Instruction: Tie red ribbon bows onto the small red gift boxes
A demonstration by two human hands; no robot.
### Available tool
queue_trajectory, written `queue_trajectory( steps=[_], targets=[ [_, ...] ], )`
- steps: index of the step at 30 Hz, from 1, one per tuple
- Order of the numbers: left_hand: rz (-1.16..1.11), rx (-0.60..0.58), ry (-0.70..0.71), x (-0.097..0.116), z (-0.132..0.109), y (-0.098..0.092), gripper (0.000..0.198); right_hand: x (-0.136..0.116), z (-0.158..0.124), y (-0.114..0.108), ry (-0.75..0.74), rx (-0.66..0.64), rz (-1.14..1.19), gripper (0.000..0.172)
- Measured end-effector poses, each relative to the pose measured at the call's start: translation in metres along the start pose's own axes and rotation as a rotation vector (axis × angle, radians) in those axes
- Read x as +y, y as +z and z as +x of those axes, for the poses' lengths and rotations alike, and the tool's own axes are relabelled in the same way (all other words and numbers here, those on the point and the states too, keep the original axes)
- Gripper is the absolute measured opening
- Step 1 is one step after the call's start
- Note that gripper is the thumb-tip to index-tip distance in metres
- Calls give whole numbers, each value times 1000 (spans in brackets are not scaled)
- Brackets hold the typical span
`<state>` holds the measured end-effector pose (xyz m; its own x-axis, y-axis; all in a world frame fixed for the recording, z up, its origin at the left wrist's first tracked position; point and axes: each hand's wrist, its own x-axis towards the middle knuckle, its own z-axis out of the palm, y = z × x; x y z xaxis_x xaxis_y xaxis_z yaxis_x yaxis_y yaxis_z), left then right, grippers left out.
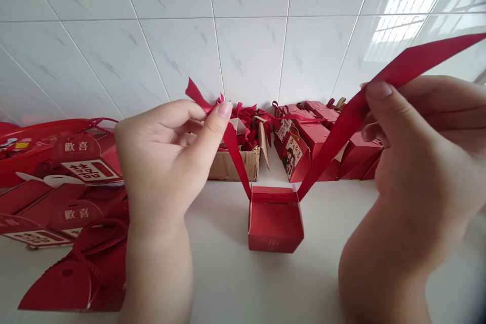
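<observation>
A small red gift box (pixel 276 228) stands on the white tabletop between my hands. Through its upper part runs a red ribbon (pixel 330 134), whose two ends rise to the left and right in a V. My left hand (pixel 170 147) pinches one end between thumb and forefinger, with a short tail sticking out past the fingers. Higher up, my right hand (pixel 425 131) pinches the other end, and a longer tail trails off to the right edge of the view. Neither hand touches the box.
Behind the box, a cardboard carton (pixel 237 164) holds a heap of red ribbons. Several finished-looking red boxes (pixel 315 134) with bows stand to its right. More red boxes with cords (pixel 76 273) pile up at left beside a red plastic bag (pixel 45 131). A tiled wall (pixel 250 50) closes the back.
</observation>
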<state>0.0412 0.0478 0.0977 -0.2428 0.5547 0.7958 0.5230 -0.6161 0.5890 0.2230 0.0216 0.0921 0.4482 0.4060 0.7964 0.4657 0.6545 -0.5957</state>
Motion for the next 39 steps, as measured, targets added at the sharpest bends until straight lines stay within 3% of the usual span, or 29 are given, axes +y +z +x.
queue_trajectory(
  steps=[3, 6, 11, 17, 25, 30, 39],
  targets=[
    [-22, 22, -2, -7, 3, 3, 19, 7, 0, 8, -74, 151, -21, 14],
    [-32, 48, -11, -14, 7, 5, 16, 12, 0, 15, -49, 92, 3, 11],
    [43, -14, 77, -25, 12, 0, 18, 16, 4, 20, 91, -5, 23, 7],
    [95, 41, 89, -28, 11, -7, 17, 25, 2, 24, 130, -61, 85, 12],
    [-317, -174, -135, -22, 13, -4, 14, 32, 2, 25, 263, -193, 343, 20],
    [-482, -267, -158, -26, 14, -3, 17, 32, 1, 27, 271, -257, 395, 20],
    [-485, -118, -164, -33, 18, 0, 12, 29, 1, 23, 267, -312, 314, 21]
  ],
)
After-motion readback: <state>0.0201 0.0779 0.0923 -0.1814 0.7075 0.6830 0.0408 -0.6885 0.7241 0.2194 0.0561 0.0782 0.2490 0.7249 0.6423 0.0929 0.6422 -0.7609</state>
